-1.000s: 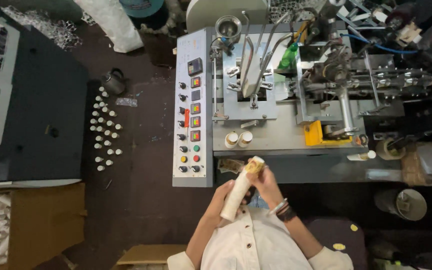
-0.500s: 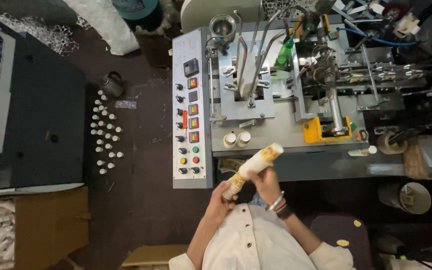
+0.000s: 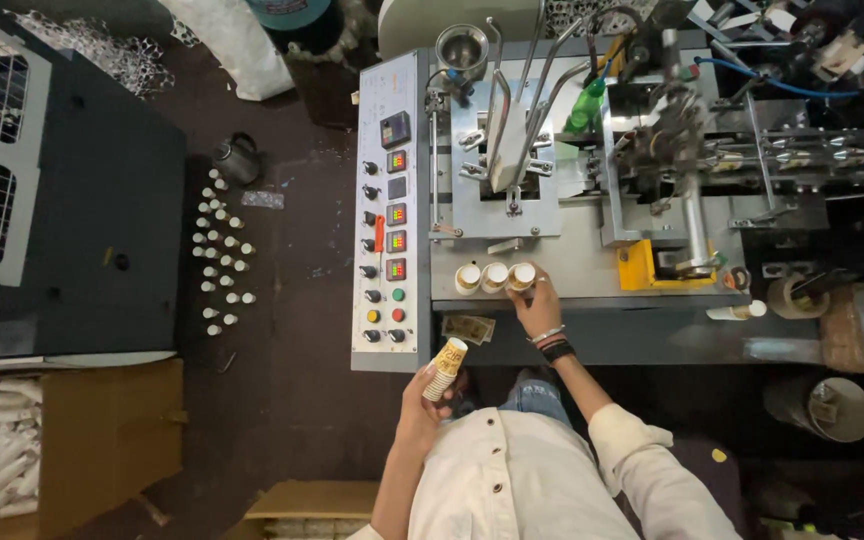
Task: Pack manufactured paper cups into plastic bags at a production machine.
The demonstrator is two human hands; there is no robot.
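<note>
Overhead view of a person seated at a paper-cup forming machine (image 3: pixel 592 200). The person's lower body is hidden beneath the white shirt, and the frame cuts off the shoulders at the bottom edge. The machine's right portion, a tangle of shafts, hoses and brackets, lies in shadow and its parts cannot be told apart.

The left hand (image 3: pixel 422 400) is wrapped around a short stack of printed paper cups (image 3: pixel 445 368), fingers curled about the lower end; the stack tilts up and to the right, its open white rim uppermost, held in front of the machine's lower edge and just below the control panel (image 3: pixel 387 215).

The right hand (image 3: pixel 537 305), wearing wrist bands, reaches up onto the machine's deck, where its fingertips pinch the rightmost cup (image 3: pixel 522 276) of a row of three standing cups (image 3: pixel 482 278). How firmly that cup is gripped cannot be made out, since the fingers cover its near side.

On the dark floor to the left stand rows of small white cups (image 3: pixel 220 262), and a cardboard box (image 3: pixel 102 435) holds white stacked sleeves, cut off by the left edge.
</note>
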